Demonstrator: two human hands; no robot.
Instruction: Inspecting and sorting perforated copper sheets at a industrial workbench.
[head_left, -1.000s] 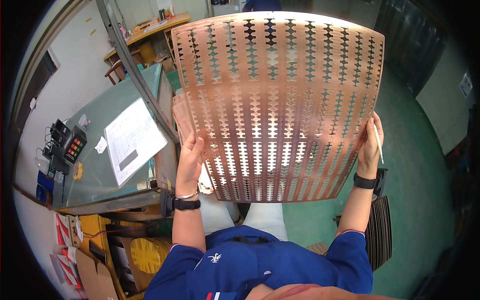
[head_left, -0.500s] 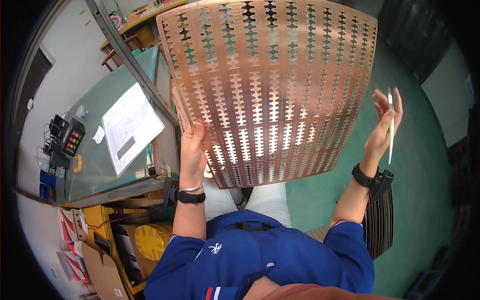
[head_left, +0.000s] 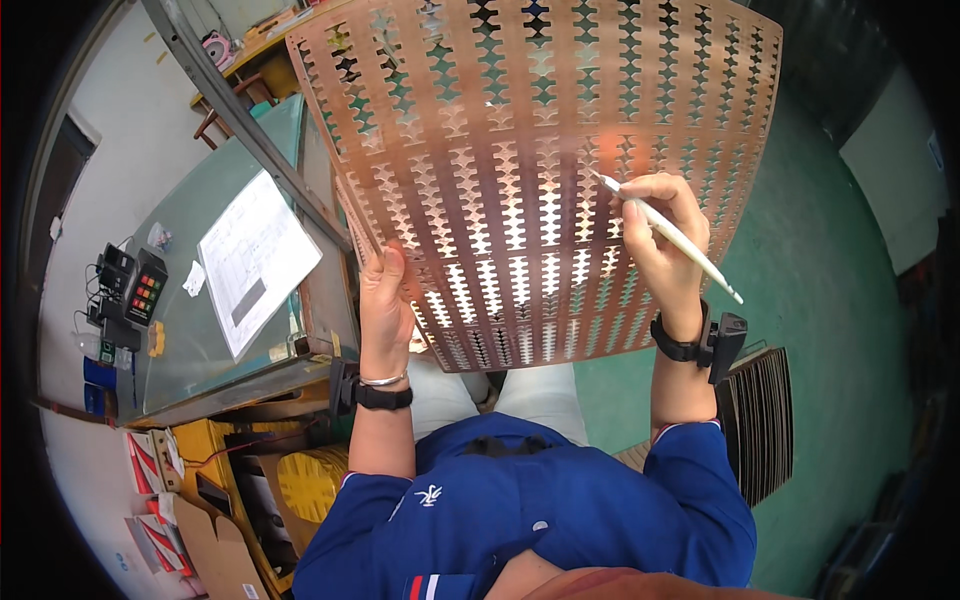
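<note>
A large copper-coloured sheet (head_left: 420, 145) stands tilted in front of me, cut through with many rows of notched openings. My left hand (head_left: 385, 295) grips its left edge, thumb on the near face. Between the thumb and fingers of my right hand (head_left: 668, 235) is a slim white pen-like tool (head_left: 690, 250) with a pointed metal tip. That tip is at the sheet's face, right of its middle; whether it touches cannot be made out. Both wrists wear black straps, and a bangle circles the left one.
To the left, a green-topped table (head_left: 185, 225) carries a paper sheet (head_left: 258, 260) and a small device with coloured buttons (head_left: 145, 285). A metal post (head_left: 250, 125) rises beside it. Below are a yellow shelf (head_left: 200, 440) and cardboard (head_left: 215, 540). Thin dark panels (head_left: 760, 425) stand stacked at right.
My right hand has swung left with the pen-like tool, from beside the sheet to its face. The sheet appears slightly closer and wider. My left hand keeps its hold.
</note>
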